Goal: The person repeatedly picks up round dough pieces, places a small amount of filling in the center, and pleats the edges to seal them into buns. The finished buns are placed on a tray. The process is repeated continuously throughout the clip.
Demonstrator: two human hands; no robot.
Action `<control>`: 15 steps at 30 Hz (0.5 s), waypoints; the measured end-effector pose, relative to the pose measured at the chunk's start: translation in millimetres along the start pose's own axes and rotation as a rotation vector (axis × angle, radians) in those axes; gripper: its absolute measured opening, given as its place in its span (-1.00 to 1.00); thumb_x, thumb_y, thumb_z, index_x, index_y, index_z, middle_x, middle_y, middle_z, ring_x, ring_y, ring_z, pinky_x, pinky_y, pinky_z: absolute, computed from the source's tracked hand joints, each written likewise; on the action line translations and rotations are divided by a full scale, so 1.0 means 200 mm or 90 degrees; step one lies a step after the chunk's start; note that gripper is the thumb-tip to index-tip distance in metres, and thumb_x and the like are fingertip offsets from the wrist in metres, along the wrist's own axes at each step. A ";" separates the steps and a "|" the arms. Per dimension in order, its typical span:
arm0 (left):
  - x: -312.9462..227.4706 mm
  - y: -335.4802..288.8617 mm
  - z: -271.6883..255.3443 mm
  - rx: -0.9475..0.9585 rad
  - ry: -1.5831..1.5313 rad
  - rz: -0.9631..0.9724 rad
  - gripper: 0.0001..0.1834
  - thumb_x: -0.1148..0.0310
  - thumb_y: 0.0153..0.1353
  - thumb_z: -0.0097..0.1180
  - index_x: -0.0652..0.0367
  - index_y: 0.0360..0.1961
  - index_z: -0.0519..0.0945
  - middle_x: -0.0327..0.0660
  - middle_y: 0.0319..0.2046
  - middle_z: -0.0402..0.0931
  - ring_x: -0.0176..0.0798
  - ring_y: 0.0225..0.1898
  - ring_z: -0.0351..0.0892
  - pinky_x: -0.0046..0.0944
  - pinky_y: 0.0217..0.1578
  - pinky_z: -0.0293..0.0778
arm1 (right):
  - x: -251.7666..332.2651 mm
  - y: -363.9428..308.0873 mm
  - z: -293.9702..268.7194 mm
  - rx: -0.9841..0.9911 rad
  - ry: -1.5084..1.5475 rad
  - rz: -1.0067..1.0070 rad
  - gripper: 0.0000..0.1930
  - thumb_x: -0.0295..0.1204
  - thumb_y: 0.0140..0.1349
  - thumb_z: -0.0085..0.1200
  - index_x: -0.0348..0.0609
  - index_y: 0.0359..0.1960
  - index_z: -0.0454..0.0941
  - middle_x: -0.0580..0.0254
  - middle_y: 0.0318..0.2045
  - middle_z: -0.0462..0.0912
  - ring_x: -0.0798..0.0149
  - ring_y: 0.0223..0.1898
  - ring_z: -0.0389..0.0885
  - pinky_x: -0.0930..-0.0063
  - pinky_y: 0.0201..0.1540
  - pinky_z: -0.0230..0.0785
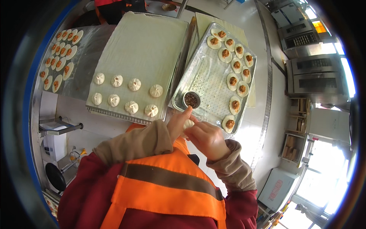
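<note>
Between my hands, in front of my orange apron, is a small white dough bun [188,124]. My left hand [176,124] is closed around its left side, with the thumb pointing up. The fingers of my right hand [209,139] pinch the dough from the right and partly cover it. Just beyond my hands, a round metal bowl [191,100] of dark crumbly filling sits on a metal tray [198,72]. Dough rounds topped with reddish-brown filling [225,53] lie along that tray's far end and right side.
Left of the tray, a lined baking tray [143,45] carries two rows of pleated buns [134,84]. Farther left, more topped dough rounds [60,64] lie on a grey surface. Part of a person [122,5] shows at the far edge. Ovens [318,78] stand at the right.
</note>
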State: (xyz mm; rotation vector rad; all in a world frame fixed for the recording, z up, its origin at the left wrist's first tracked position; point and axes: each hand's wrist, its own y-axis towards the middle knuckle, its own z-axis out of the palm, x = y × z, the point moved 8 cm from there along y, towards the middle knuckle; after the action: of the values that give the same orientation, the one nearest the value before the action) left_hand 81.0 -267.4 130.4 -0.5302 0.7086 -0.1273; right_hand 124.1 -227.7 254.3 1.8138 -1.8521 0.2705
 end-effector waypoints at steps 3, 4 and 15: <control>0.08 0.02 -0.10 -0.090 0.067 0.025 -0.34 -0.26 0.39 -0.23 0.16 -0.32 0.57 -0.33 -0.55 0.45 -0.46 -0.51 0.37 -0.42 -0.47 0.27 | -0.02 -0.03 0.07 -0.011 -0.014 0.012 -0.85 -0.55 -0.07 0.17 -0.10 -0.40 0.55 0.25 -0.50 0.54 0.20 -0.50 0.59 0.39 -0.49 0.44; 0.12 0.04 -0.15 -0.135 0.094 0.019 -0.34 -0.25 0.38 -0.23 0.18 -0.32 0.58 -0.28 -0.53 0.49 -0.44 -0.47 0.45 -0.41 -0.42 0.34 | -0.06 -0.03 0.10 0.002 0.016 0.037 -0.82 -0.51 -0.02 0.24 -0.12 -0.34 0.58 0.25 -0.49 0.56 0.19 -0.48 0.59 0.40 -0.46 0.45; 0.41 0.16 -0.42 -0.239 -0.183 -0.074 -0.30 -0.23 0.41 -0.34 0.22 -0.41 0.51 -0.09 -0.49 0.56 -0.19 -0.52 0.60 -0.25 -0.58 0.54 | -0.89 0.03 0.51 0.076 -0.181 0.297 -0.85 -0.37 0.00 0.31 -0.04 -0.35 0.68 0.37 -0.46 0.59 0.22 -0.28 0.57 0.34 -0.30 0.48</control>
State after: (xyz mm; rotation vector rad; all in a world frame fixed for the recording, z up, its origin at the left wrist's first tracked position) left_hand 86.9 -298.1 12.2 -0.9289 0.4195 -0.0234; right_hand 88.4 -123.8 80.9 1.5326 -2.5034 0.3059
